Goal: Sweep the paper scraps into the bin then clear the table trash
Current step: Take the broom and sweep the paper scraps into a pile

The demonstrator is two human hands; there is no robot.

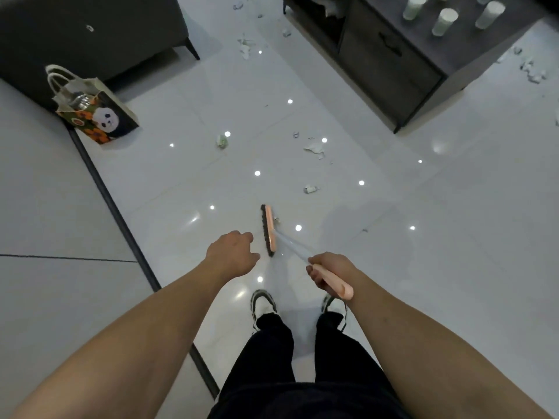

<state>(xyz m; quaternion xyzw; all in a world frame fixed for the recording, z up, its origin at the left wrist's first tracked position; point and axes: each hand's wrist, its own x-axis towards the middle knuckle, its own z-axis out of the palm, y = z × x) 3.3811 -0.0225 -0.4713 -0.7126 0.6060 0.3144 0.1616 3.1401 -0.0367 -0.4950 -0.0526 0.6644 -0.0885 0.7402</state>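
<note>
— Paper scraps (pixel 314 148) lie scattered over the white floor (pixel 453 237) ahead of us: a torn cluster at middle right, a crumpled ball (pixel 221 141) to its left, a small roll-like bit (pixel 310 189) nearer us, and more far off beside the dark cabinet (pixel 393 52). Which way does our broom point?

— Our broom (pixel 268 230) has its long handle running from near right to far left, sloping down to the floor. Its pink head sits on the floor with its long axis running near to far, dark bristles facing left. One tiny scrap touches the head's right side; the rest lie beyond it, well apart from our fingers.

— And our hands?

— Our right hand (pixel 331 275) has its fingers curled tight around the pink grip at the handle's near end. Our left hand (pixel 231 255) hovers just left of the broom head, touching nothing, fingers loosely curled together with the thumb out.

— Any containers?

— A paper gift bag (pixel 99 113) with a panda print stands far left by the dark sofa (pixel 90 31), holding a shiny metal item among white paper. Pale cups (pixel 444 21) stand upright on the cabinet top; we cannot tell what is in them
</note>
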